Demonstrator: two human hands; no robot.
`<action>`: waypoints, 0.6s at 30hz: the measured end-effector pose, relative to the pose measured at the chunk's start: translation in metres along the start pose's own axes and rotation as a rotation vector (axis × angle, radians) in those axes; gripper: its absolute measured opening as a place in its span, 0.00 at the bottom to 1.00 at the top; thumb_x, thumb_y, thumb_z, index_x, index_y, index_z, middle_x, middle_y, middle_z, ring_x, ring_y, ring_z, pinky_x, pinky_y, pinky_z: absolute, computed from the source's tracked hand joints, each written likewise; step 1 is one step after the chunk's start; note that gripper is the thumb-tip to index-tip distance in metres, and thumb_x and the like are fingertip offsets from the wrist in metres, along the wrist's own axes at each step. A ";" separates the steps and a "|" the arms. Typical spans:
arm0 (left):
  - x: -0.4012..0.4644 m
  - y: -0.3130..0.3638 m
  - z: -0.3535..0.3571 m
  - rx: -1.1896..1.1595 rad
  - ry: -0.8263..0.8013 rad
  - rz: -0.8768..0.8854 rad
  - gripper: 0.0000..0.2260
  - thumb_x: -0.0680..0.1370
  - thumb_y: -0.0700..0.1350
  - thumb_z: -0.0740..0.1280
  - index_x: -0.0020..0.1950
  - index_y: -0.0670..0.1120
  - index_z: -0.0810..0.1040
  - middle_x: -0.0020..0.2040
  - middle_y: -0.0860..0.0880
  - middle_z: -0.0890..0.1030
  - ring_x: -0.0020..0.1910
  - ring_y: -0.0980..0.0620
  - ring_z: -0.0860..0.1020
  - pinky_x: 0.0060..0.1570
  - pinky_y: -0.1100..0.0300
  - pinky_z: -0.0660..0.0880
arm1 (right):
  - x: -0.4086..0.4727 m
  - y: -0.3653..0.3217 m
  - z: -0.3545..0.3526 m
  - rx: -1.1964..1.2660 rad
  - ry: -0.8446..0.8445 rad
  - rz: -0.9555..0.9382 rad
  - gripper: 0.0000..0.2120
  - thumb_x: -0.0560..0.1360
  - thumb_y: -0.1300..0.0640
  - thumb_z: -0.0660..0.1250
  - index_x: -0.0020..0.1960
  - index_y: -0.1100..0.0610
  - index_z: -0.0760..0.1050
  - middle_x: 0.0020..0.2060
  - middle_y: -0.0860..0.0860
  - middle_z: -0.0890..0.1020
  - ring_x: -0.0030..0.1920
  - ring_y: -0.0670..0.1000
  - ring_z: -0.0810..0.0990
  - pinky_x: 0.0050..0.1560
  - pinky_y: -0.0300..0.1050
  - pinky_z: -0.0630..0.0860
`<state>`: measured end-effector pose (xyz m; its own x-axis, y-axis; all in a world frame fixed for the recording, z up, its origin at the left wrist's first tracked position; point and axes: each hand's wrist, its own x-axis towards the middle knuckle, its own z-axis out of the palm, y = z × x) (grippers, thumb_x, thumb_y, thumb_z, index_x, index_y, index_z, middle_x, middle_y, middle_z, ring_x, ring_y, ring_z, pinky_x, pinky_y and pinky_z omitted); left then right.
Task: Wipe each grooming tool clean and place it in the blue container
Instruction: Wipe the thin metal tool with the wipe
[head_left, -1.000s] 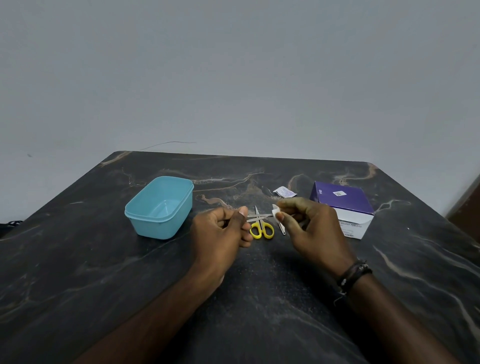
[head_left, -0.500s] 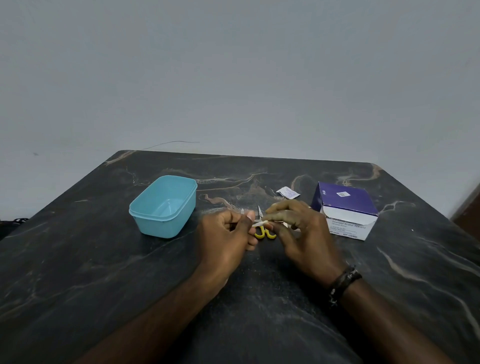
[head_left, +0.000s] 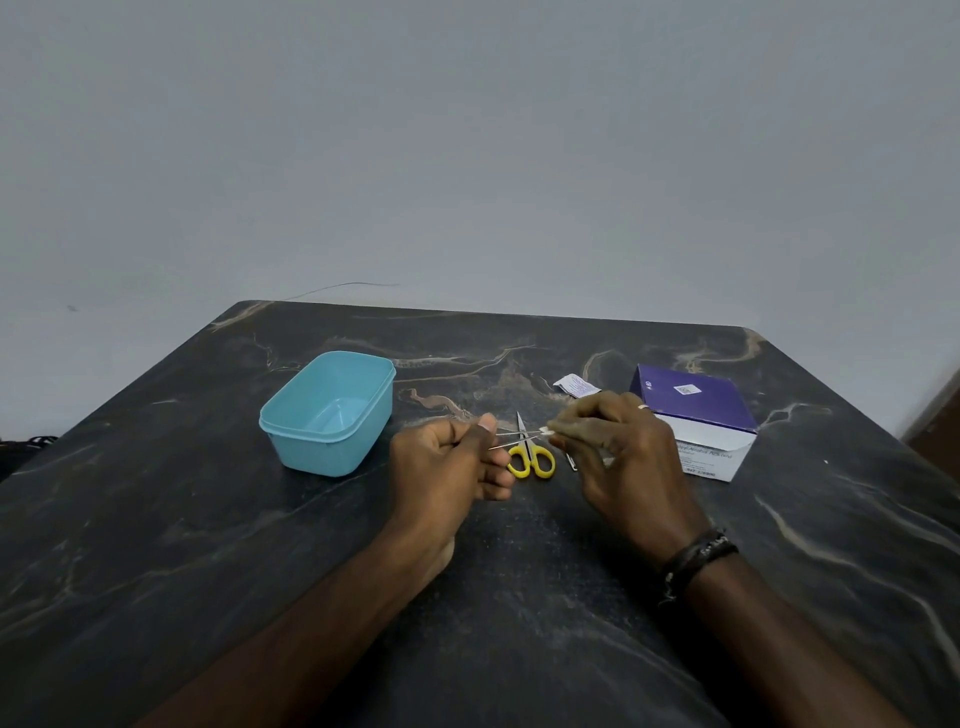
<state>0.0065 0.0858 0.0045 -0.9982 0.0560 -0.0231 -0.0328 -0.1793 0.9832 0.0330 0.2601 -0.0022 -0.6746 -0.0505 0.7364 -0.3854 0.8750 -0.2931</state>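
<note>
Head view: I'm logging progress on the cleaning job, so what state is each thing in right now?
Blue container: open, nothing visible inside.
Tweezers: held by left hand, prongs apart, tip in the wipe.
White wipe: pinched by right hand.
Yellow scissors: closed, lying on table.
Purple box: flap open.
Sachet: torn, lying flat.

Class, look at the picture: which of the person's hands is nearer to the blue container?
Left. The left hand sits just right of the blue container; the right hand is farther right, beyond the yellow scissors.
</note>
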 end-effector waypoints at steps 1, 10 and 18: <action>0.000 0.000 0.000 0.005 -0.009 -0.002 0.11 0.78 0.43 0.68 0.41 0.37 0.80 0.34 0.39 0.83 0.27 0.48 0.80 0.28 0.57 0.79 | 0.000 0.000 0.001 -0.008 -0.002 -0.005 0.05 0.72 0.61 0.74 0.46 0.53 0.86 0.44 0.47 0.82 0.45 0.51 0.77 0.40 0.48 0.76; 0.000 -0.001 -0.001 0.001 -0.038 -0.054 0.10 0.79 0.43 0.67 0.43 0.36 0.79 0.32 0.42 0.81 0.25 0.50 0.78 0.24 0.59 0.76 | -0.001 0.009 -0.004 -0.052 0.007 0.035 0.03 0.72 0.60 0.73 0.43 0.53 0.85 0.42 0.47 0.82 0.42 0.51 0.77 0.38 0.48 0.75; -0.002 -0.003 0.001 -0.080 -0.098 -0.158 0.11 0.81 0.44 0.64 0.43 0.38 0.77 0.30 0.44 0.80 0.24 0.52 0.77 0.24 0.61 0.75 | 0.002 -0.012 0.003 0.914 -0.003 0.663 0.04 0.71 0.62 0.73 0.46 0.59 0.84 0.33 0.49 0.84 0.32 0.43 0.77 0.32 0.38 0.70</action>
<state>0.0082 0.0869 0.0015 -0.9708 0.1840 -0.1541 -0.1961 -0.2378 0.9513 0.0338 0.2480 0.0011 -0.9185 0.2901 0.2686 -0.2661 0.0488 -0.9627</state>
